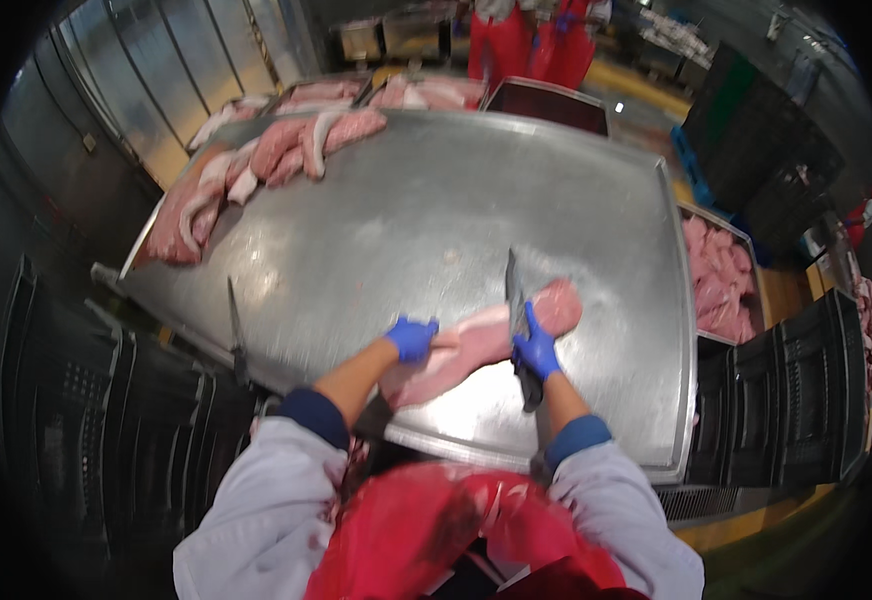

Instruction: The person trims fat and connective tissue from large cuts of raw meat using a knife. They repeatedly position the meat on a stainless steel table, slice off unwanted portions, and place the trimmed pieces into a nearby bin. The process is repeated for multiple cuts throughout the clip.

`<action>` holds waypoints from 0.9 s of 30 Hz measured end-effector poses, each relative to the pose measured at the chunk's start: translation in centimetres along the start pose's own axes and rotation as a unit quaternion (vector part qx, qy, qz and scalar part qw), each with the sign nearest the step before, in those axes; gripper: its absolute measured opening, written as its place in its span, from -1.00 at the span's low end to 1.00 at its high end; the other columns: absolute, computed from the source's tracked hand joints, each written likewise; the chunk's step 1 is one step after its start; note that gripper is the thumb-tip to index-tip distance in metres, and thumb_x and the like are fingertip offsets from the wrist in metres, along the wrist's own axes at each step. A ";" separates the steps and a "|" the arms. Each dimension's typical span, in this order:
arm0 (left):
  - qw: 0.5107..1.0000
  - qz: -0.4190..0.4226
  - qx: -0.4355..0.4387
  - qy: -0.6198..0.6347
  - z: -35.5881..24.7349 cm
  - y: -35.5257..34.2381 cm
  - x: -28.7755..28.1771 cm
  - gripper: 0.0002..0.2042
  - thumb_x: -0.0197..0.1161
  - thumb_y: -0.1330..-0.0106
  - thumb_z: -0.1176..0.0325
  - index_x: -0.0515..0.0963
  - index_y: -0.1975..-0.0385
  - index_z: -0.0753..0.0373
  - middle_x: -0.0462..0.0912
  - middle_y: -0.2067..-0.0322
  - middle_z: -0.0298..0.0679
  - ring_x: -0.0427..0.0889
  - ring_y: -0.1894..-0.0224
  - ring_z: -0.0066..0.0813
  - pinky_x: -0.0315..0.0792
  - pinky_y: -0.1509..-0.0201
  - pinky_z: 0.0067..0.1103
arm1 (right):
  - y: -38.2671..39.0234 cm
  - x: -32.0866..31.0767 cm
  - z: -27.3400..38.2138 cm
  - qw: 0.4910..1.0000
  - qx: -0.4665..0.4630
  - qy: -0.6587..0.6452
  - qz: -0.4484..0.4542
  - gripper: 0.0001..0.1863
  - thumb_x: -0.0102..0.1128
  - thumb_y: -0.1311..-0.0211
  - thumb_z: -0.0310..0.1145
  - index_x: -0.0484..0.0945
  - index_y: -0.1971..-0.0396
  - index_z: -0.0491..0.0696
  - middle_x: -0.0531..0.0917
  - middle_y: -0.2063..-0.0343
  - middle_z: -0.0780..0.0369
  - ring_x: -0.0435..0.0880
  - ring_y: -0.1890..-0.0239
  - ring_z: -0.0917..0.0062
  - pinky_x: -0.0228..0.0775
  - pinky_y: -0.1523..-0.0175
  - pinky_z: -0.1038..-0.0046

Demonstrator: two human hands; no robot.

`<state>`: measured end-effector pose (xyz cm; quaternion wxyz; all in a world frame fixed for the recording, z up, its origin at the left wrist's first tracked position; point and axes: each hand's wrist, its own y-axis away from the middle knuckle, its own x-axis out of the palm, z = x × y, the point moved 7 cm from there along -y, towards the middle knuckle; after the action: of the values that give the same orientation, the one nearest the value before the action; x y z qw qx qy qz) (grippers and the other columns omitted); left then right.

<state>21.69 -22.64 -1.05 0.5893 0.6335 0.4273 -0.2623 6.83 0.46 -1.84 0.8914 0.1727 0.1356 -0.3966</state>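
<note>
A long pale-pink piece of raw pork loin (pixel 461 368) with a whitish fat strip lies slantwise on the steel table (pixel 606 220), near its front edge. My left hand (pixel 413 338), in a blue glove, is closed at the upper left side of the meat, fingers on its fatty edge. In my blue-gloved right hand (pixel 538 350) is a knife (pixel 512 285); its blade points away from me across the right part of the loin, and the dark handle shows below the hand. Another knife (pixel 236 318) lies at the table's left edge.
Several pork pieces (pixel 278 150) are piled at the table's far left. Meat-filled bins (pixel 426 92) and a dark bin (pixel 548 105) stand behind it. Another meat bin (pixel 722 275) is on the right. Black crates (pixel 784 400) flank the table; people in red (pixel 501 45) stand beyond.
</note>
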 end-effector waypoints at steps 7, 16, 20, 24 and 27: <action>0.986 -0.038 0.001 0.161 -3.2 1.2 -8.2 -0.61 0.17 -0.24 0.32 0.36 -0.05 0.27 0.65 0.26 0.15 0.67 0.23 0.16 0.55 0.17 -0.18 | 1.0 4.9 1.3 0.997 0.003 -0.050 0.050 -0.10 0.11 -0.21 -0.44 -0.05 -0.53 0.24 0.70 0.43 0.10 0.69 0.48 0.48 0.59 0.31 0.40; 0.990 -0.085 0.105 -0.029 -7.9 -2.5 -11.5 -0.68 0.15 -0.23 0.38 0.46 0.02 0.32 0.66 0.28 0.09 0.70 0.28 0.04 0.55 0.24 -0.23 | 8.2 7.4 2.8 0.979 0.076 -0.029 0.189 -0.13 0.06 -0.23 -0.48 -0.02 -0.53 0.25 0.67 0.48 0.13 0.66 0.56 0.51 0.58 0.36 0.44; 0.989 -0.061 0.126 -0.048 -11.2 -3.1 -11.9 -0.64 0.17 -0.21 0.36 0.47 -0.01 0.31 0.66 0.20 0.12 0.66 0.10 0.10 0.52 0.05 -0.19 | 4.1 8.6 1.1 0.980 0.051 -0.100 0.162 -0.13 0.06 -0.23 -0.47 -0.04 -0.54 0.22 0.65 0.51 0.14 0.64 0.56 0.52 0.57 0.40 0.42; 0.995 -0.034 0.087 -0.046 -9.9 -1.7 -12.7 -0.64 0.17 -0.20 0.36 0.48 0.00 0.30 0.66 0.18 0.11 0.66 0.08 0.09 0.52 0.05 -0.21 | 7.7 9.4 2.9 0.979 0.072 -0.043 0.184 -0.13 0.04 -0.26 -0.46 -0.08 -0.54 0.24 0.66 0.50 0.14 0.64 0.55 0.50 0.57 0.39 0.41; 0.993 -0.055 0.098 -0.042 -9.8 -0.8 -13.7 -0.65 0.17 -0.20 0.36 0.48 0.01 0.29 0.66 0.18 0.09 0.66 0.09 0.09 0.52 0.06 -0.21 | 11.4 9.3 3.0 0.973 0.069 -0.051 0.215 -0.17 0.01 -0.29 -0.38 -0.07 -0.54 0.29 0.68 0.46 0.08 0.68 0.52 0.45 0.60 0.32 0.40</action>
<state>12.46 -16.32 11.63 0.5266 0.6519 0.4088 -0.3614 21.79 0.17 -0.38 0.9476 0.2380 0.0216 -0.2122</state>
